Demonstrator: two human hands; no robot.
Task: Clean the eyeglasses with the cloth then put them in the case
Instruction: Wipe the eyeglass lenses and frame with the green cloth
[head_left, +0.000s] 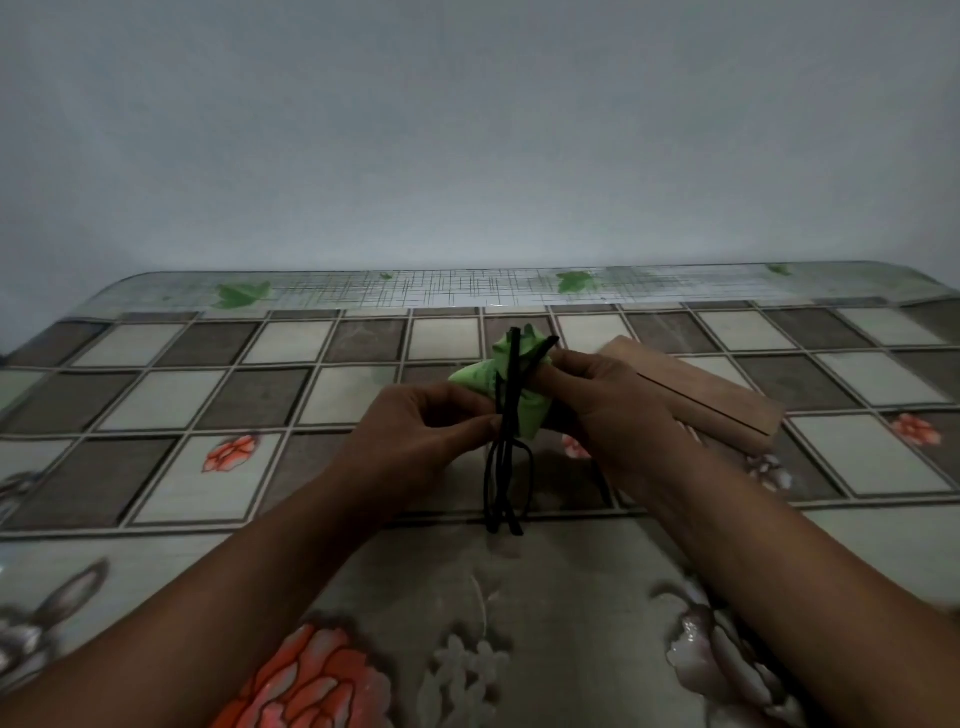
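Black-framed eyeglasses (506, 467) are held upright above the table's middle, seen edge-on, with the temples hanging toward me. My left hand (421, 436) pinches the frame at its middle. My right hand (597, 400) holds a green cloth (483, 382) bunched against the upper part of the glasses. A tan, flat eyeglass case (717, 395) lies on the table just right of and behind my right hand, partly hidden by it.
The table (208, 364) wears a glossy cover with grey and beige squares and floral prints. Its far edge meets a plain pale wall (467, 156).
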